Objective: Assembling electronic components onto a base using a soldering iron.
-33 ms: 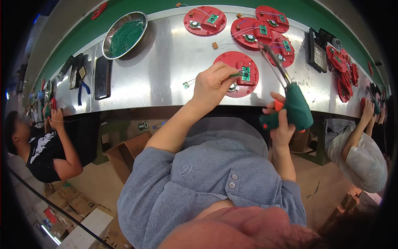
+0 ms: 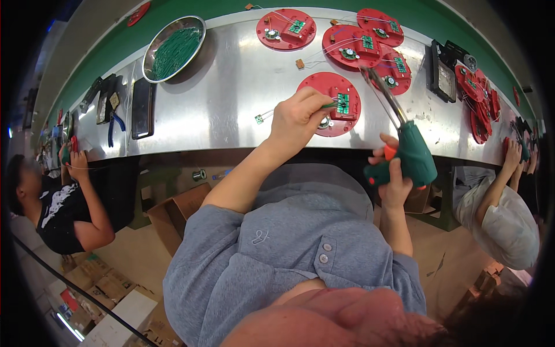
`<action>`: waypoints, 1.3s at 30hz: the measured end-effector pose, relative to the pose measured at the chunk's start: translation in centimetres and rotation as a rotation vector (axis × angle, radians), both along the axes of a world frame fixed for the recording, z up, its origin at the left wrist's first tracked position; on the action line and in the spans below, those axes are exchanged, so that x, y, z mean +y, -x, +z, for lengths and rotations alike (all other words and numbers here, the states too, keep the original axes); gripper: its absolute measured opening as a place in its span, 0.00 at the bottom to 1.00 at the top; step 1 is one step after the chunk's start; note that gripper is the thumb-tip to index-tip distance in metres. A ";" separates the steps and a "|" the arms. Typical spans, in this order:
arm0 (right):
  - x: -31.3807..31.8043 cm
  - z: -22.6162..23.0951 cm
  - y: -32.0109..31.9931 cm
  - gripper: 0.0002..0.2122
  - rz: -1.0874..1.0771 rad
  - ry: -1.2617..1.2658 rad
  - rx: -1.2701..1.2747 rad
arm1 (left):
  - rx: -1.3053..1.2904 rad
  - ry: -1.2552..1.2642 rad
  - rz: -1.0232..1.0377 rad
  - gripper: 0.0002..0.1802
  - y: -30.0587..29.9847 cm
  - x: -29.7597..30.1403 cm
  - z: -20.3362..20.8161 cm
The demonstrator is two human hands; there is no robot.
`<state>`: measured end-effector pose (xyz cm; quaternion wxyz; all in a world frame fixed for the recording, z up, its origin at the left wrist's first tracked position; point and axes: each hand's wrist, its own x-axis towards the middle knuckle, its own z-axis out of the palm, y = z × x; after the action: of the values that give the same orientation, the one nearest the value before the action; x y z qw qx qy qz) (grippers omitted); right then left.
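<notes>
My left hand (image 2: 296, 117) is closed in a pinch on a thin green wire (image 2: 329, 105). The wire's end is at the small green circuit board (image 2: 343, 104) on a round red plastic disc (image 2: 317, 85) near the table's front edge. To the right, my right hand (image 2: 395, 176) grips a dark green soldering gun (image 2: 417, 151) with an orange trigger. Its long metal tip (image 2: 378, 84) points up and left, apart from that board and above the table near other red discs. A small board on thin leads (image 2: 259, 119) lies left of my left hand.
Several red discs with boards and leads (image 2: 285, 29) lie at the back. A metal bowl (image 2: 203, 36) of green wires stands back left, near a black tray (image 2: 143, 110) and pliers (image 2: 118, 121). At right are a black box (image 2: 443, 78) and stacked red parts (image 2: 478, 104). Co-workers sit on both sides.
The soldering gun in my right hand has shifted slightly toward me. My left hand and the red disc have stayed almost still.
</notes>
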<state>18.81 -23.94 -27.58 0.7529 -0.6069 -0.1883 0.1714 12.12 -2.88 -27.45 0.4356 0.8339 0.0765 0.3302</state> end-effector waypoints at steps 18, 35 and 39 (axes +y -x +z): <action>-4.1 1.1 0.1 0.12 0.101 0.285 -0.001 | 0.089 0.035 -0.075 0.04 -0.7 0.6 -0.8; -3.9 1.2 -0.1 0.08 0.047 0.347 -0.013 | 0.066 0.064 -0.074 0.07 -0.8 0.9 -1.3; -4.0 1.0 -0.1 0.07 0.033 0.374 -0.013 | 0.061 0.069 -0.072 0.07 -0.8 0.9 -1.3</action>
<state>18.91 -27.96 -26.60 0.6229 -0.7341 -0.1679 0.2118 12.94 -2.01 -28.77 0.4732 0.8302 0.0713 0.2860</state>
